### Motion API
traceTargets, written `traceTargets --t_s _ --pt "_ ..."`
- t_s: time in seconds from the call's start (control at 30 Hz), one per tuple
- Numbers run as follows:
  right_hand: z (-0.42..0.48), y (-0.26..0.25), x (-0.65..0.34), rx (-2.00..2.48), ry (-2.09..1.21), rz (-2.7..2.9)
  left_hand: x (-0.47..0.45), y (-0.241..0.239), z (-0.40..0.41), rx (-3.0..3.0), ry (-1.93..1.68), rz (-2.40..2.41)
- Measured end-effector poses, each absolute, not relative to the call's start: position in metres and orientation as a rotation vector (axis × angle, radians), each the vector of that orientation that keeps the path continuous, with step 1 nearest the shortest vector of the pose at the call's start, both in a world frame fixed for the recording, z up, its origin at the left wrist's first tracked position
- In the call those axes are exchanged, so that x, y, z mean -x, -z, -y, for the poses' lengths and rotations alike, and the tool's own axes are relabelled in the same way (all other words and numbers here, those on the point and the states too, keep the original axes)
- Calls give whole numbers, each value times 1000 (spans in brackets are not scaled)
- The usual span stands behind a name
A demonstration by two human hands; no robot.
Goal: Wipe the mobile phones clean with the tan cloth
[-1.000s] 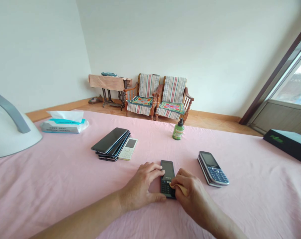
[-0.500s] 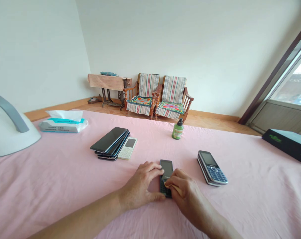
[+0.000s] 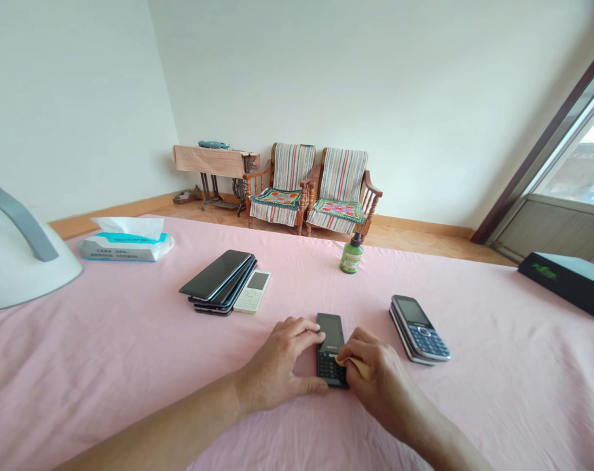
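Phone [image 3: 331, 348] lies flat on the pink tablecloth [image 3: 203, 373], keypad end toward the person, between the two hands. Left hand [image 3: 281, 363]: fingers loosely spread, fingertips at the phone's left edge by the screen, thumb at the lower left corner; steadying it, I'd judge, not gripping. Right hand [image 3: 379, 376]: fingers curled in tight, pinching a folded tan cloth [image 3: 360, 368] against the upper right of the keypad. Reads as keypad wiping. To do it well: brace low along the edge, off the keys, since the fabric underneath creases and could let the phone creep. Light pressure, short strokes along the rows; a thin fold over one fingertip should reach the gaps between keys better than a bunched wad. Let cloth do the rubbing, not nails. Stroke toward the braced side to avoid skidding. Phone stack [image 3: 421, 330] on the right is apart from the wrist; elbow room looks fine.
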State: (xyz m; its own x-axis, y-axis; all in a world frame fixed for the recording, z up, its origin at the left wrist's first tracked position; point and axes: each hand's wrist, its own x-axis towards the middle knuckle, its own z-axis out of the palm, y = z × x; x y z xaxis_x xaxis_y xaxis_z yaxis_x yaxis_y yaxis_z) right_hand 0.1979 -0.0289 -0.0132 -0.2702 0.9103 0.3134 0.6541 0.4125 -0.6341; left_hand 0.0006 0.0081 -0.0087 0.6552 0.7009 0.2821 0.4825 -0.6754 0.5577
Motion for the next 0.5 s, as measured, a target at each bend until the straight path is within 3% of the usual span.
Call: traceTargets --t_s 0.5 --pt "31 14 -195 1276 -516 2059 -1 8 -9 -2442 -665 -935"
